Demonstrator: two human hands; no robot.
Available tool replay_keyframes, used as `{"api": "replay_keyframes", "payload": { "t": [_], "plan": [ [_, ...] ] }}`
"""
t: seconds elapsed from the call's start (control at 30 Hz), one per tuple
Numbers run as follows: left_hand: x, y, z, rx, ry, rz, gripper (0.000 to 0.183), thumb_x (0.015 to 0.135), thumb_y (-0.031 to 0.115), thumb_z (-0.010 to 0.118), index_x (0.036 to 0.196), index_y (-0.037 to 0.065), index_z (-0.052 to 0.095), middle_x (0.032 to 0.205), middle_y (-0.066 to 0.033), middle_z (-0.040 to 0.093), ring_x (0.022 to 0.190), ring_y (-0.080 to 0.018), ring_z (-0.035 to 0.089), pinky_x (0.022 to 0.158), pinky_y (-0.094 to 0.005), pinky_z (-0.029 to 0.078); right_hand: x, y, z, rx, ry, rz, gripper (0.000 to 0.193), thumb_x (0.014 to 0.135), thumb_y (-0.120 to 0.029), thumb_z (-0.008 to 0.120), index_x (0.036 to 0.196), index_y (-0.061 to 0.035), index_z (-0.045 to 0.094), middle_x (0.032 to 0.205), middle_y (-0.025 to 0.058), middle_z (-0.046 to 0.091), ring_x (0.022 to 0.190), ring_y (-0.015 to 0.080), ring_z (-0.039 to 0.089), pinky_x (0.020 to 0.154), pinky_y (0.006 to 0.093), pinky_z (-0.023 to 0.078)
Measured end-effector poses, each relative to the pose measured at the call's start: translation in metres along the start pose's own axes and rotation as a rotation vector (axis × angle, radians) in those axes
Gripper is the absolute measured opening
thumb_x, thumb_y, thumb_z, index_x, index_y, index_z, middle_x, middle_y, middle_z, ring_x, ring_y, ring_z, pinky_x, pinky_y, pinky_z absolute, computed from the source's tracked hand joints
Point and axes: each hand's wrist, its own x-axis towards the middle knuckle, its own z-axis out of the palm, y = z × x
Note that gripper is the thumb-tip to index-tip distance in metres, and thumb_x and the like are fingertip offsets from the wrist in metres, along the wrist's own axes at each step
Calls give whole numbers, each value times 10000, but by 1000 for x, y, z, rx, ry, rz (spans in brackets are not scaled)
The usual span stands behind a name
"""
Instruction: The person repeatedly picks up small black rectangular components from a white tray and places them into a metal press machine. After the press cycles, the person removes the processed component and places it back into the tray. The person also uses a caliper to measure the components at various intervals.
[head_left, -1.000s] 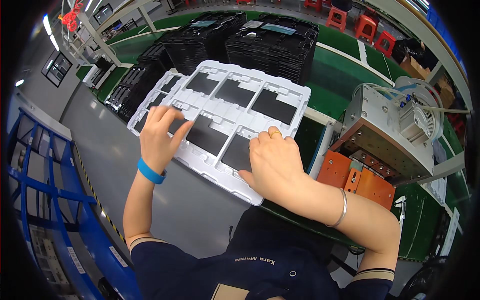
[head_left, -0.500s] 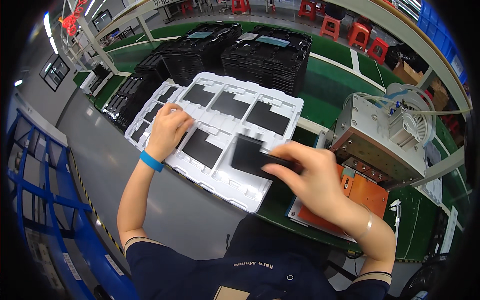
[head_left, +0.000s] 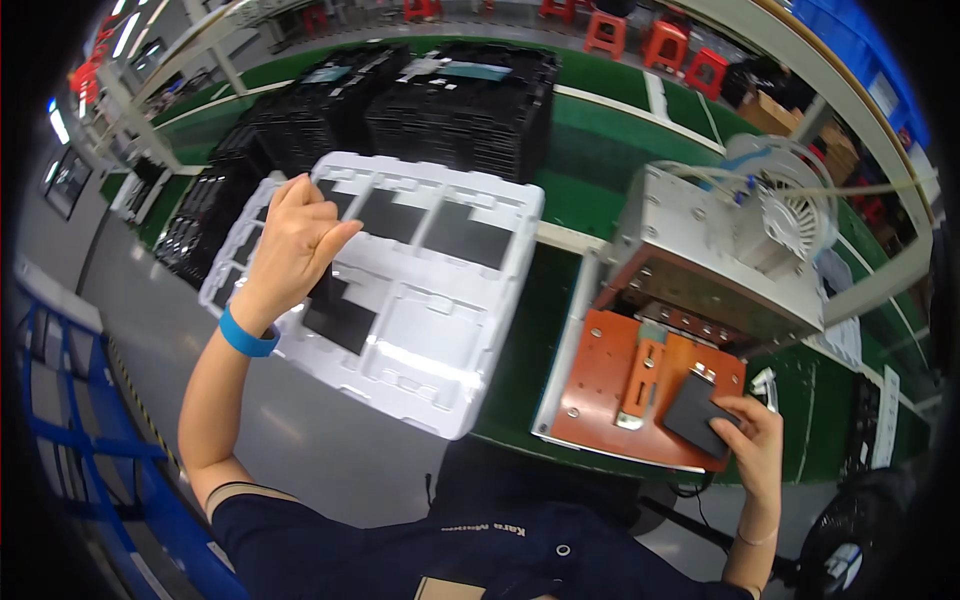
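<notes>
My right hand [head_left: 752, 440] pinches the lower right edge of a flat black piece [head_left: 697, 415] between thumb and fingers. That piece has small pale tabs at its top end and lies tilted over the right part of an orange fixture plate [head_left: 593, 385]. My left hand [head_left: 290, 240] is closed, its fingers curled, over the white moulded tray [head_left: 440, 345]. A dark shape shows just under that hand; whether the fingers hold it is hidden. Several similar black pieces [head_left: 467, 238] lie in the tray's pockets.
A metal press with a fan [head_left: 690, 225] stands behind the orange plate. Stacks of black trays [head_left: 460, 115] rise beyond the white tray. A caliper [head_left: 766, 388] lies right of the plate, and a blue rack [head_left: 85, 430] is at the left.
My right hand has carried the black piece from above the white tray rightward onto the orange plate. My left hand stays over the tray, fingers more curled. The view has shifted right.
</notes>
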Motion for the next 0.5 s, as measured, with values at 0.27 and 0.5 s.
{"api": "replay_keyframes", "payload": {
  "t": [0.27, 0.5],
  "plan": [
    [38, 28, 63, 40, -27, 38, 328, 869, 201, 683, 637, 18, 543, 652, -100, 499, 745, -306, 467, 773, -431, 391, 27, -1, 33, -695, 101, -653, 219, 761, -89, 774, 974, -71, 727, 922, 51, 642, 862, 273, 578, 754, 377, 471],
    [76, 148, 64, -281, -107, 389, 282, 734, 255, 798, 823, 76, 599, 898, -79, 548, 907, -296, 551, 1004, -488, 407, 38, 13, 40, -746, 13, -744, 284, 758, -8, 683, 1038, -52, 686, 998, 47, 642, 904, 244, 579, 810, 369, 466]
  ]
}}
